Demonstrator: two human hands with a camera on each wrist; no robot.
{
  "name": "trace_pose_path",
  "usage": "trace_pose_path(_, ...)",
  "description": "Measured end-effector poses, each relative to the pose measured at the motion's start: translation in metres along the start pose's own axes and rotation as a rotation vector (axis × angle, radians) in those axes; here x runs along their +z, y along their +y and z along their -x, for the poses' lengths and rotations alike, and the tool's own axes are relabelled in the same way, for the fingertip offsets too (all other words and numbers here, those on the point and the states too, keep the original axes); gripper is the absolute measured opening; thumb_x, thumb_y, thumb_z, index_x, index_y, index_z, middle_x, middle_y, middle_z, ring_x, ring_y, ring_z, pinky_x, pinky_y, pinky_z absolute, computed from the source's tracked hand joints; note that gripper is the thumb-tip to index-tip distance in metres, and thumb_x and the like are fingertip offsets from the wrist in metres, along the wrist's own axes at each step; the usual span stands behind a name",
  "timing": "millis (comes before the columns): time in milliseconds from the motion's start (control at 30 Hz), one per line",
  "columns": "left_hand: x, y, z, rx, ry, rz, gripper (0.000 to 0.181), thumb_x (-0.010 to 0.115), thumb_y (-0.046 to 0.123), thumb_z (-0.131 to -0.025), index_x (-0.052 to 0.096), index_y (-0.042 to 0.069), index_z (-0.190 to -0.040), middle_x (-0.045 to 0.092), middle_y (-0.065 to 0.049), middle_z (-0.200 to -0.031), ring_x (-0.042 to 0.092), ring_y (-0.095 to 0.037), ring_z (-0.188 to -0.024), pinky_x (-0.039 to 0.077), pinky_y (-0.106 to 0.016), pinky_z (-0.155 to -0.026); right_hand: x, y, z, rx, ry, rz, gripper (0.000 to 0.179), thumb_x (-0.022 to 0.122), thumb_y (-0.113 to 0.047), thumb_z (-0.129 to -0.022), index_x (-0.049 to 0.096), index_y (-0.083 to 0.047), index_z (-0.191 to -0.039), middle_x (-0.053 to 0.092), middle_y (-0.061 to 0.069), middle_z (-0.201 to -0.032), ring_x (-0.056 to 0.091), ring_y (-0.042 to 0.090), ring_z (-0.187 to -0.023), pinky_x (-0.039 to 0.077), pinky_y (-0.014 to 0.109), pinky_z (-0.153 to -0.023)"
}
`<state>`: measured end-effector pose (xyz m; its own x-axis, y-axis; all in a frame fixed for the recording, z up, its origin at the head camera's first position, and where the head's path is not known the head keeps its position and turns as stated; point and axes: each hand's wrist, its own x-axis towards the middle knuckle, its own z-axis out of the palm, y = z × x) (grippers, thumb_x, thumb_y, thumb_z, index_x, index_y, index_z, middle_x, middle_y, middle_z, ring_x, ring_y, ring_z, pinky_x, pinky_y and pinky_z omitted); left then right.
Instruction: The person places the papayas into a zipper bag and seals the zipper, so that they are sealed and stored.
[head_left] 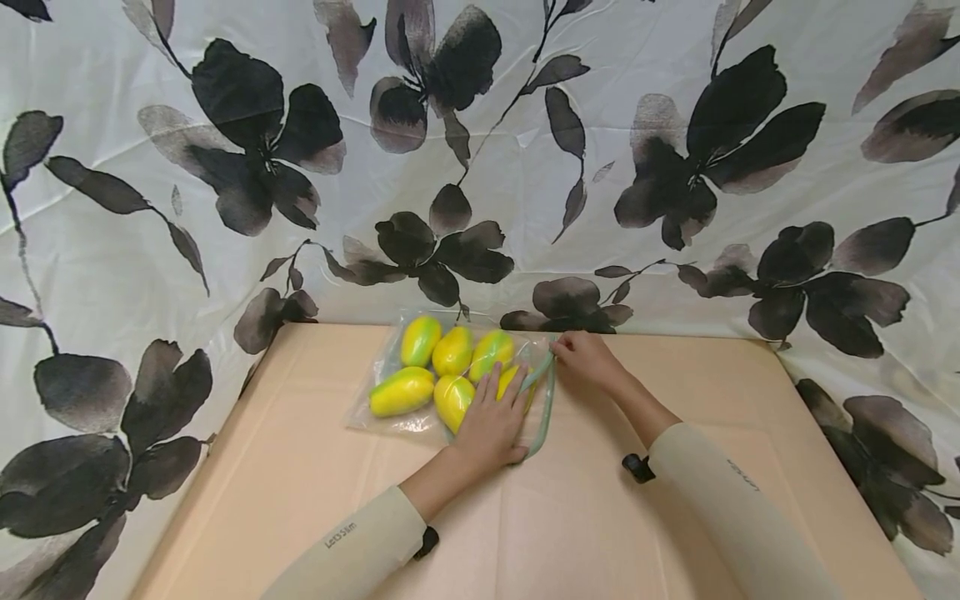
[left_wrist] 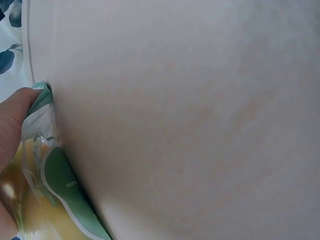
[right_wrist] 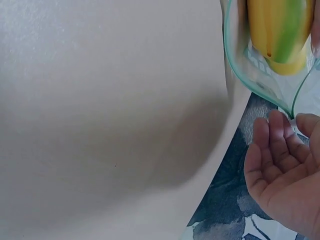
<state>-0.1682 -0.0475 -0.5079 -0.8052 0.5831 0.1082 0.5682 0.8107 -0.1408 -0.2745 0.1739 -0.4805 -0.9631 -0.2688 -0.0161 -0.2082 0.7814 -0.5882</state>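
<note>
A clear plastic zip bag [head_left: 408, 429] with a green-edged mouth lies on its side. Several yellow mangoes with green streaks are inside, one of them a mango [head_left: 401, 392] at the near left. My left hand [head_left: 491, 425] rests on the bag near its mouth, fingers spread straight over the fruit and partly hiding it. In the left wrist view, its thumb [left_wrist: 12, 120] touches the green edge. At the mouth's far corner, my right hand [head_left: 588, 354] pinches the bag between thumb and fingertips. The mouth gapes in the right wrist view, with a mango [right_wrist: 277, 30] inside.
A pale tan board [head_left: 600, 517] lies under the bag and both forearms. Behind it hangs a white cloth [head_left: 540, 208] with dark floral print, which also shows along both sides. The bag lies close to the board's back edge.
</note>
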Motion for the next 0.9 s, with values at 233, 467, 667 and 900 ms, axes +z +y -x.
trace_pose_path(233, 0.003, 0.001, 0.0, 0.005, 0.008, 0.004, 0.104, 0.077, 0.067, -0.077, 0.042, 0.01, -0.157, 0.018, -0.014, -0.173, 0.021, -0.052, -0.154, 0.025, -0.057, -0.126, 0.004, -0.001, 0.0, -0.003, 0.006, 0.003, 0.033, 0.055, -0.023, -0.107, 0.064, -0.004, -0.081, 0.055, 0.002, -0.067, 0.048, 0.015, -0.06, 0.04, 0.028, -0.058)
trace_pose_path(467, 0.004, -0.004, 0.003, 0.071, 0.043, 0.108, 0.114, 0.068, 0.074, -0.081, 0.019, 0.016, -0.166, 0.014, -0.018, -0.173, 0.013, -0.05, -0.157, 0.022, -0.062, -0.125, 0.003, -0.002, 0.002, -0.008, 0.003, -0.013, 0.032, 0.051, -0.024, -0.108, 0.057, -0.008, -0.081, 0.053, 0.003, -0.068, 0.047, 0.016, -0.059, 0.04, 0.029, -0.058)
trace_pose_path(667, -0.014, -0.02, 0.002, 0.137, 0.125, 0.284, 0.08, 0.056, 0.054, -0.101, 0.031, 0.009, -0.162, 0.03, -0.018, -0.168, 0.027, -0.04, -0.156, 0.029, -0.054, -0.125, 0.003, -0.003, 0.0, -0.016, 0.021, -0.014, 0.028, 0.051, -0.022, -0.107, 0.058, -0.007, -0.085, 0.057, 0.004, -0.073, 0.05, 0.017, -0.064, 0.041, 0.029, -0.06)
trace_pose_path(900, -0.035, -0.048, -0.036, 0.026, 0.168, 0.481, 0.048, 0.054, 0.025, -0.107, 0.05, 0.002, -0.15, 0.057, -0.014, -0.15, 0.054, -0.03, -0.14, 0.043, -0.043, -0.118, 0.002, -0.004, -0.002, -0.023, 0.03, -0.018, 0.025, 0.052, -0.022, -0.107, 0.06, -0.005, -0.09, 0.058, 0.005, -0.076, 0.051, 0.017, -0.066, 0.042, 0.029, -0.062)
